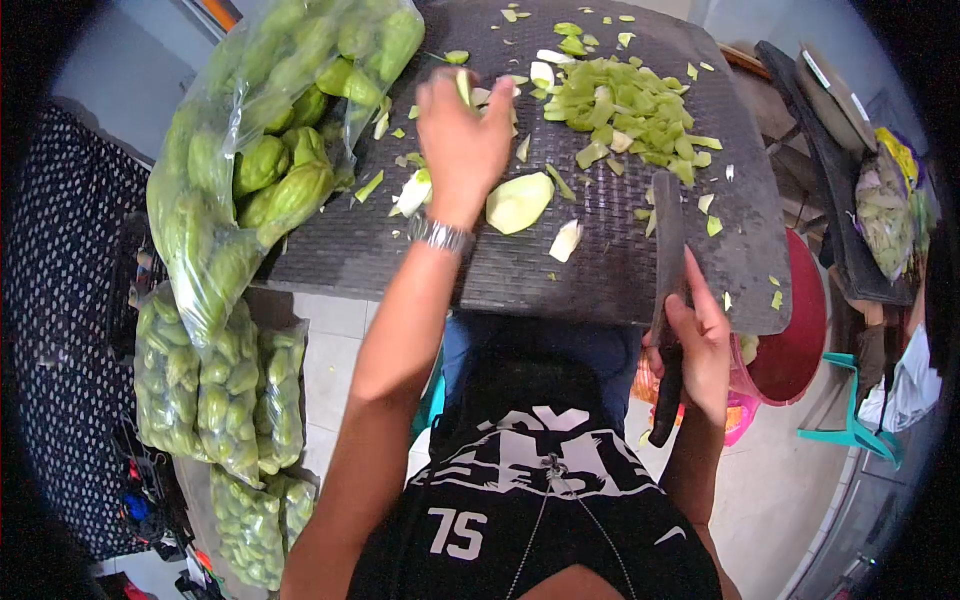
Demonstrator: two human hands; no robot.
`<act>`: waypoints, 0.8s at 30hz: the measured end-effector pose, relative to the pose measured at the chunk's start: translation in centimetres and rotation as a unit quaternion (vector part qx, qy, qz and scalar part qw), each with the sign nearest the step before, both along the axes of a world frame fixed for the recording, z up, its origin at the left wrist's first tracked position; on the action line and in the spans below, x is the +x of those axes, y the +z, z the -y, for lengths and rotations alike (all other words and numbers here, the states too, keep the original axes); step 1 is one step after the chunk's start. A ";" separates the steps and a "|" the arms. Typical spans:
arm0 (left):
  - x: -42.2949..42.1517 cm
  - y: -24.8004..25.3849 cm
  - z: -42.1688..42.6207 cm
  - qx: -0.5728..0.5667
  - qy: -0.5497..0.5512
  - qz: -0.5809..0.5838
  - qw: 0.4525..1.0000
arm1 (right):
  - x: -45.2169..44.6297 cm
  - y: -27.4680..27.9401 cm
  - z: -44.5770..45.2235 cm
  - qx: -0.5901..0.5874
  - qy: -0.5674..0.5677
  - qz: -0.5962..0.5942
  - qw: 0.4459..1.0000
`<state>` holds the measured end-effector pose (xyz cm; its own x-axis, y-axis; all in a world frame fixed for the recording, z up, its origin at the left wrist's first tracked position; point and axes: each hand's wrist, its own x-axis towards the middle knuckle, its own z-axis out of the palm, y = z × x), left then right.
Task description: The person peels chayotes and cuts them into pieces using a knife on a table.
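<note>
My right hand point(697, 345) grips the dark handle of a large knife point(668, 225), its blade pointing away from me over the table's near right edge. Out over the table, my left hand point(463, 145), with a metal watch at the wrist, curls its fingers around a pale green chayote piece point(463, 88), slightly blurred. A peeled chayote half point(520, 203) lies just right of that wrist. Beyond it is a heap of sliced chayote point(630, 110). A whitish core piece point(566, 241) and green peel scraps are scattered about.
A large clear bag of whole chayotes point(285, 175) covers the left of the dark woven-pattern table point(600, 290). More filled bags point(215, 385) stand below it on the left. At right are a red basin point(795, 330), a teal stool point(855, 430) and a dark side table point(850, 230).
</note>
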<state>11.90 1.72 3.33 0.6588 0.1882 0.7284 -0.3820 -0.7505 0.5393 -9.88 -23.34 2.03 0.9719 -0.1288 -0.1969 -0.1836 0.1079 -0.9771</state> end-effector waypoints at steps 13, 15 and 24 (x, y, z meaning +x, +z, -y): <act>2.1 1.9 3.6 -0.459 -0.355 -0.322 0.748 | 0.2 -1.1 -0.8 0.008 0.005 -0.066 0.998; 2.7 1.3 3.1 -0.573 -0.378 -0.372 0.625 | 0.0 -1.2 -0.9 0.017 -0.004 -0.057 0.998; 1.4 -0.9 0.8 -0.602 -0.480 -0.380 0.513 | 0.4 -1.5 -1.2 0.008 0.024 -0.057 0.998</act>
<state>13.32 0.88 2.47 0.8767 -0.4759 -0.0709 0.4000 0.6389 0.6571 -9.46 -22.19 0.51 0.9478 -0.0786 -0.3091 -0.2997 0.1119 -0.9474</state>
